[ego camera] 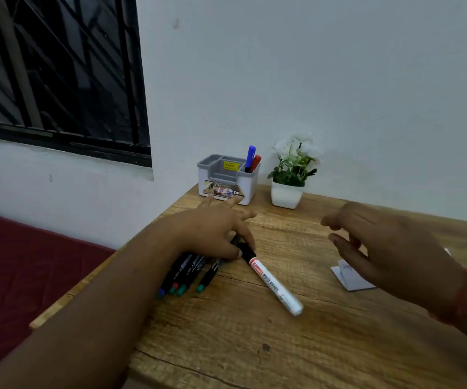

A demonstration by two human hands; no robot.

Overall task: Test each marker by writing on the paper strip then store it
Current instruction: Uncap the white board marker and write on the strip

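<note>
A white marker with a black cap (275,286) lies diagonally on the wooden table (254,346). My left hand (212,231) hovers over its capped end, thumb touching the black cap, fingers spread. Several black markers with coloured ends (187,273) lie in a row under my left wrist. My right hand (389,248) floats above the table with loosely curled fingers and holds nothing. Below it a white paper strip (350,277) with scribbles lies on the table, partly hidden. A grey-and-white organiser (228,181) at the back holds a blue marker (250,157) and a red marker (255,163).
A small white pot with a flowering plant (289,175) stands right of the organiser against the wall. The table's left edge (66,301) drops off toward a dark red surface. A barred window is at upper left.
</note>
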